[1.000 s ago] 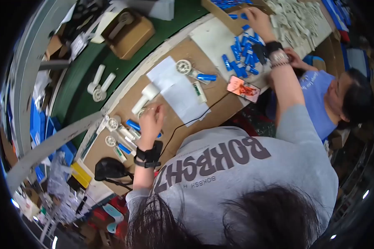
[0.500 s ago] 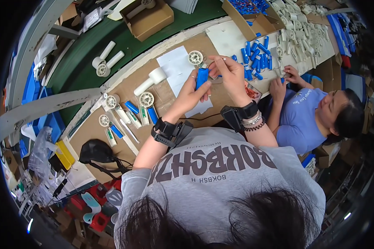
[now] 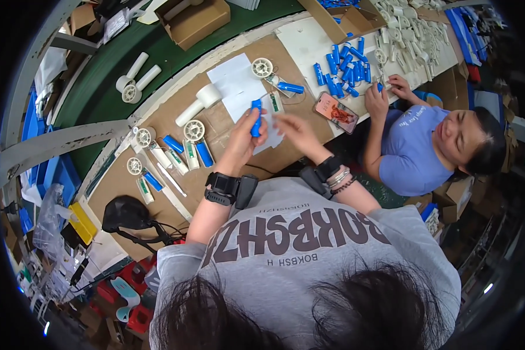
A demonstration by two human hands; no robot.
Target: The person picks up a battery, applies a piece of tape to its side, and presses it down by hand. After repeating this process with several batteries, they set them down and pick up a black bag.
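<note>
My left hand (image 3: 244,140) is wrapped around a blue cylindrical battery (image 3: 256,118), held upright above white paper (image 3: 232,81). To its right is my right hand (image 3: 297,133), apart from the battery, its fingers smeared by motion. Beyond both hands lies an opened handheld fan: a round white fan head (image 3: 262,68), a blue battery (image 3: 290,87) and a white handle half with a green circuit board (image 3: 275,102). Left of my left hand lie several similar opened fans, one with its fan head (image 3: 194,131) beside a blue battery (image 3: 204,154).
A closed white fan (image 3: 198,105) lies on the brown board. Loose blue batteries (image 3: 347,67), a phone (image 3: 336,112) and heaped white fan parts (image 3: 411,41) are to the right, near a co-worker (image 3: 420,140). A metal post (image 3: 70,143) crosses the left; a black bag (image 3: 125,214) sits near me.
My right hand has come away from the battery and moved lower, uncovering the opened fan and the phone. My left hand still holds the battery. The whole view has shifted slightly.
</note>
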